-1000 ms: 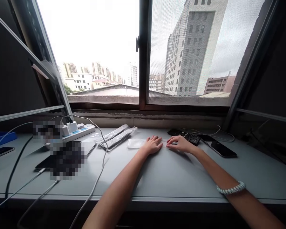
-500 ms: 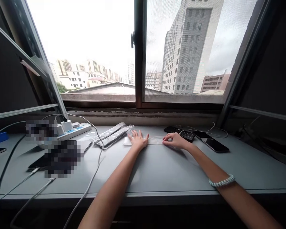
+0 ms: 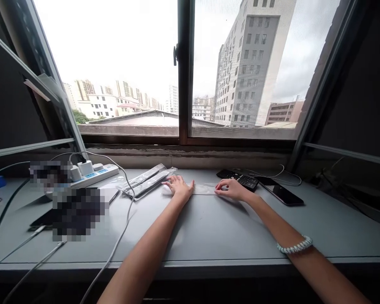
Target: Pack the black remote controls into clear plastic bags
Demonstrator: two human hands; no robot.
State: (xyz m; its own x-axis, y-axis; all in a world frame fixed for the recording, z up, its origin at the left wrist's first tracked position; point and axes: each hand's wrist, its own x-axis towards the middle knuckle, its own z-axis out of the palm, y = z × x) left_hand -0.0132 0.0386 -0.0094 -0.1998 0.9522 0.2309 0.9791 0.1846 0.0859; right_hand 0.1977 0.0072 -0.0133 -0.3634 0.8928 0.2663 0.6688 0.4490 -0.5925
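A clear plastic bag (image 3: 205, 189) lies flat on the grey desk (image 3: 215, 228), stretched between my hands. My left hand (image 3: 180, 188) rests on its left part with the fingers spread. At its right end, my right hand (image 3: 232, 189) pinches the edge between thumb and fingers. Left of my left hand lie two long dark items in clear plastic sleeves (image 3: 152, 181), close to the fingertips. Beyond my right hand is a black calculator (image 3: 248, 181), partly covered by that hand's outline. A coiled band (image 3: 295, 245) circles my right wrist.
At the left stand a white power strip (image 3: 104, 172) with plugs, and a dark tablet (image 3: 44, 215) beside a blurred patch. A white cable (image 3: 126, 228) runs over the desk's front edge. To the right lies a black phone (image 3: 286, 196). A window (image 3: 183, 84) rises behind.
The view has shifted slightly. My left hand's fingers have drawn in a little and its arm has edged left. My right hand keeps its pinch at the bag's right end.
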